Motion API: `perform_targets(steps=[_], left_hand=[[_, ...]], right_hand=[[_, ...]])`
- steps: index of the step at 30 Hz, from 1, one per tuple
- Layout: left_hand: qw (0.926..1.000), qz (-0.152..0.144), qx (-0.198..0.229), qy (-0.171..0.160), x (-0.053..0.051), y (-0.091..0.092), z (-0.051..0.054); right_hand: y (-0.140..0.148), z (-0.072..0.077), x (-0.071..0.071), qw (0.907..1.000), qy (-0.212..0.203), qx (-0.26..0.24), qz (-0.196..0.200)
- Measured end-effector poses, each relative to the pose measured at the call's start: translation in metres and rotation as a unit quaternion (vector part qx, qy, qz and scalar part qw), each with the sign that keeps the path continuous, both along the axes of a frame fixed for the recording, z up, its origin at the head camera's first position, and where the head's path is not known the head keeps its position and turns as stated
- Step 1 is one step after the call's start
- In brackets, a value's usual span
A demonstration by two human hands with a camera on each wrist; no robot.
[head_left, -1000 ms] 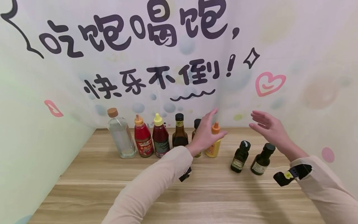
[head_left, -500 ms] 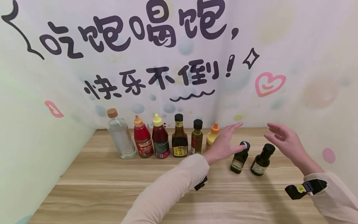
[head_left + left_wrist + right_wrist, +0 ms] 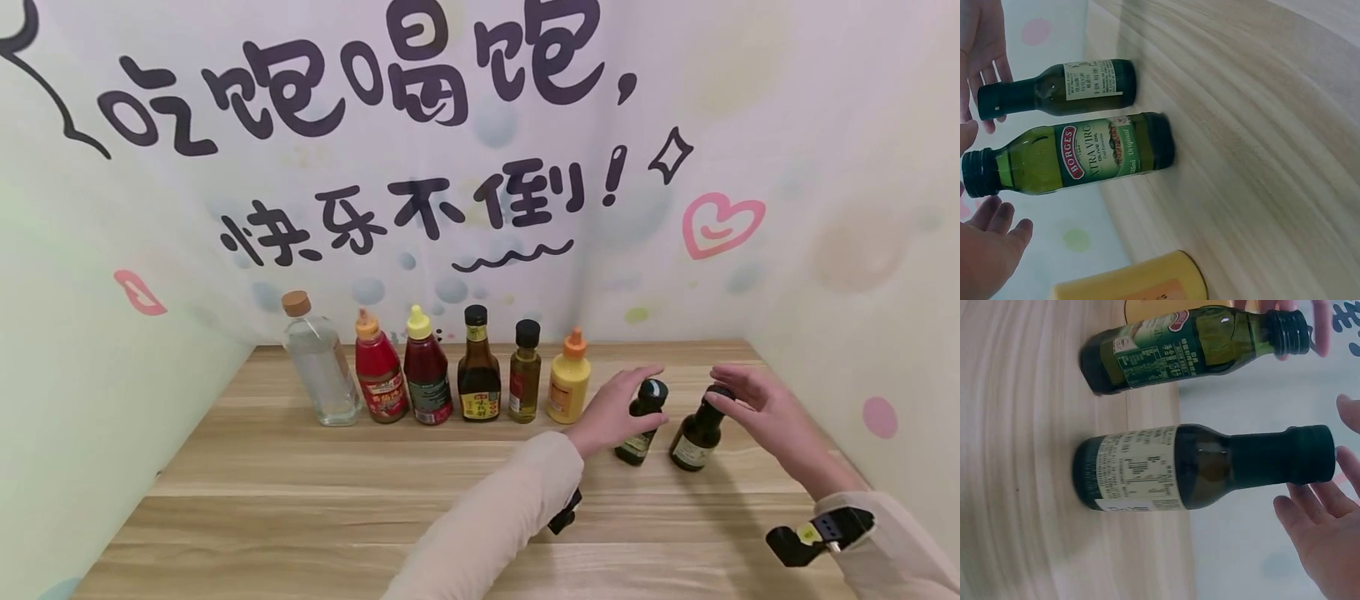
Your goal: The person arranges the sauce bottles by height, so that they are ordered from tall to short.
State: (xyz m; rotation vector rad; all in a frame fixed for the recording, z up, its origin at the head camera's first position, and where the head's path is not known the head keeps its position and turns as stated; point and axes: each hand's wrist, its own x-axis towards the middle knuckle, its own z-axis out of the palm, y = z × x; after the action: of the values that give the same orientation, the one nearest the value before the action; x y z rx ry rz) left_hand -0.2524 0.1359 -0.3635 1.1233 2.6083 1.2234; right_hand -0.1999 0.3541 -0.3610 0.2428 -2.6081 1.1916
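Two dark bottles stand upright at the right of the table. My left hand is around the upper part of the nearer-left one, a green olive oil bottle with a black cap. Its thumb and fingers lie on either side of the neck, spread and not closed on it. My right hand is beside the neck of the other, a dark bottle with a cream label and dark cap. In the right wrist view, its loosely bent fingers are by the cap; whether they touch is unclear.
A row stands along the back: a clear bottle, a red ketchup bottle, a dark red squeeze bottle, a brown sauce bottle, a small oil bottle and a yellow squeeze bottle. A printed cloth hangs behind.
My left hand has moved right and down from in front of the back row to the olive oil bottle. My right hand has come down to the other bottle's neck.
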Motion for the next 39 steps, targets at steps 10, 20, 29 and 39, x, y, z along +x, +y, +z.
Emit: perform_targets(steps=[10,20,29,39], left_hand=[[0.9990,-0.009,0.041,-0.016,-0.004,0.006,-0.013],[0.9959,0.031,0.083,-0.017,-0.006,0.006,-0.023],[0.9941,0.043,0.100,-0.006,-0.004,0.011,-0.026],[0.9913,0.057,0.118,-0.006,-0.001,0.014,-0.026]], right_hand=[[-0.001,-0.021,0.002,0.9951,0.030,-0.093,0.014],[-0.003,-0.032,-0.006,0.9904,0.069,-0.118,0.021],[0.000,-0.039,-0.005,0.9864,0.085,-0.137,0.030],[0.001,-0.039,-0.007,0.9865,0.093,-0.130,0.032]])
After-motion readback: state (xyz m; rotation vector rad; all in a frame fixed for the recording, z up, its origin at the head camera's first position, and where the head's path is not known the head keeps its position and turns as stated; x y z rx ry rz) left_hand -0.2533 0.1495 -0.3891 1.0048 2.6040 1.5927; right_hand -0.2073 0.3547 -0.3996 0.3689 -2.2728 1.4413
